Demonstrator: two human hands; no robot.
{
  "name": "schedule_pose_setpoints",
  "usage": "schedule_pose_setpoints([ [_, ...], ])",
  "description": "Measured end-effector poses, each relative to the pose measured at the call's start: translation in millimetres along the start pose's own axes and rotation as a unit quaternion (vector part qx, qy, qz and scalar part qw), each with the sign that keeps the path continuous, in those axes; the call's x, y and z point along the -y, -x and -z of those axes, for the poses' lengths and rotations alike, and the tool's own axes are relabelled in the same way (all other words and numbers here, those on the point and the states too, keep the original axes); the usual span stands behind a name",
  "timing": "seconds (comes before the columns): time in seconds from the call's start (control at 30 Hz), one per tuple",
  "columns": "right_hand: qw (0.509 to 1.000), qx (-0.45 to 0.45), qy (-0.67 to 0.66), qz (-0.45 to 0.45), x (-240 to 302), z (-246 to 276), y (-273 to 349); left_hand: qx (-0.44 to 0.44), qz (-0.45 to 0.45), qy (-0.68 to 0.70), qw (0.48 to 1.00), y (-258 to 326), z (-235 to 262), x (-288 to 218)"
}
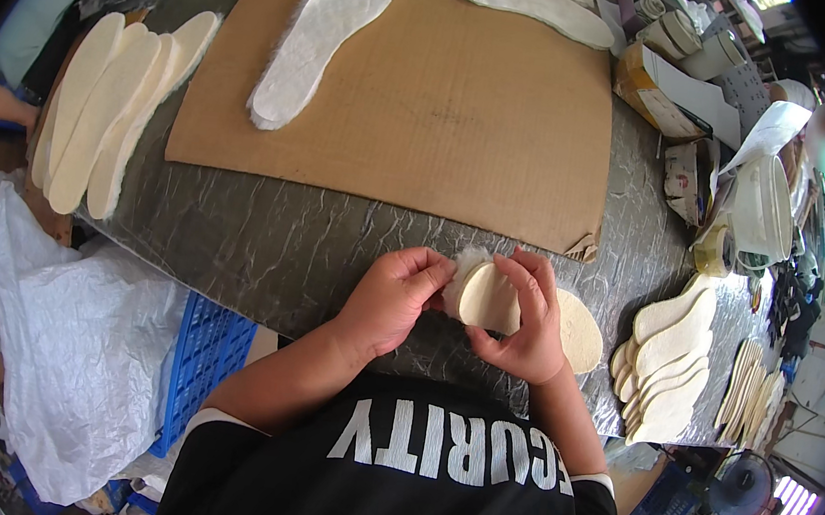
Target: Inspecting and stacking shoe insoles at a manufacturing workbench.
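Near the table's front edge, both hands work on a cream insole (pixel 496 302) with white fluffy fleece at its far left end. My left hand (pixel 390 300) pinches the fleecy edge between thumb and fingers. My right hand (pixel 530 322) grips the insole from the right, fingers over the far side and thumb on the near side. The insole's rounded right end (pixel 579 333) shows beyond my right hand. Ahead, a white fleecy insole (pixel 324 42) lies on a brown cardboard sheet (pixel 466 132).
Overlapping cream insoles (pixel 106 115) lie at the left; a fanned stack (pixel 665 364) and a smaller bundle (pixel 748 398) sit at the right. Boxes (pixel 662 88) and a white plastic container (pixel 764 209) crowd the back right. A blue crate (pixel 205 361) and white plastic sheeting (pixel 88 334) stand below left.
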State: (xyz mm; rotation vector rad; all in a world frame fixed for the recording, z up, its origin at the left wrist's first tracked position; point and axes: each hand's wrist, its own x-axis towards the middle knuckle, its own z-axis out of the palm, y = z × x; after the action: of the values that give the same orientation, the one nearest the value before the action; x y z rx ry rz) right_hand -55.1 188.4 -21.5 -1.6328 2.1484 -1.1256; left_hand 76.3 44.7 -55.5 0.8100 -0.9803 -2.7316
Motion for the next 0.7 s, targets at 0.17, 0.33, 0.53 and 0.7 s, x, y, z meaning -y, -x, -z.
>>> schedule_pose_setpoints([
  [0.17,1.000,-0.006,-0.006,0.007,-1.6,0.7,1.1,-0.015,0.011,0.054,0.998,4.6,-5.6,-7.4],
  [0.33,1.000,-0.005,-0.007,0.004,-2.9,-0.4,0.4,-0.014,0.006,-0.035,0.999,0.6,1.1,-4.2],
  [0.53,1.000,-0.010,-0.001,0.004,-1.5,-1.4,2.0,-0.038,-0.020,-0.058,0.997,2.1,-8.1,0.0],
  [0.7,1.000,-0.011,-0.004,0.001,-0.8,0.1,1.0,-0.041,-0.042,0.004,0.998,2.6,-10.7,-0.4],
])
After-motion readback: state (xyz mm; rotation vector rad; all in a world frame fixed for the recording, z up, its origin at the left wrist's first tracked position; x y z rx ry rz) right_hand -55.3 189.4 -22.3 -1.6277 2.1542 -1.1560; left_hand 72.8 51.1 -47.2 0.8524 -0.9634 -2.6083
